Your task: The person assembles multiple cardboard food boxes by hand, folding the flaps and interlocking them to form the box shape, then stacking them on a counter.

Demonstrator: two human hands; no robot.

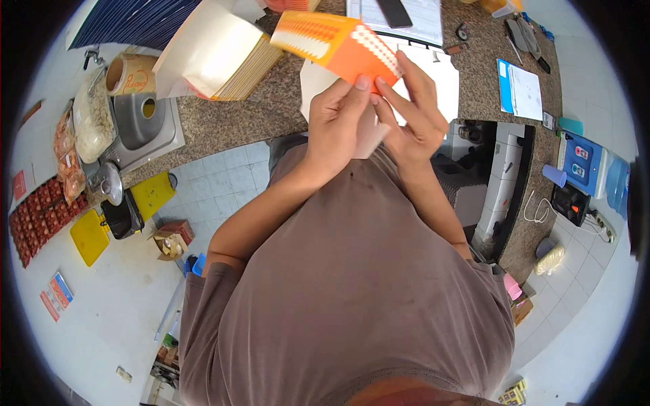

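Observation:
An orange and yellow cardboard box with a white pattern is partly folded up in front of me, above the counter. My left hand grips its near edge, the thumb pressed on the orange panel. My right hand pinches the same near edge close beside the left thumb, with other fingers along the box's right side. A pale flap hangs down between the two hands. Under the box lies a flat white cardboard blank, partly covered by my right hand. The box's inside is hidden from this view.
Left of the box stands a stack of folded cardboard blanks. A metal sink and a tape roll are farther left. A dark phone lies on papers behind; a blue-and-white booklet is at the right on the granite counter.

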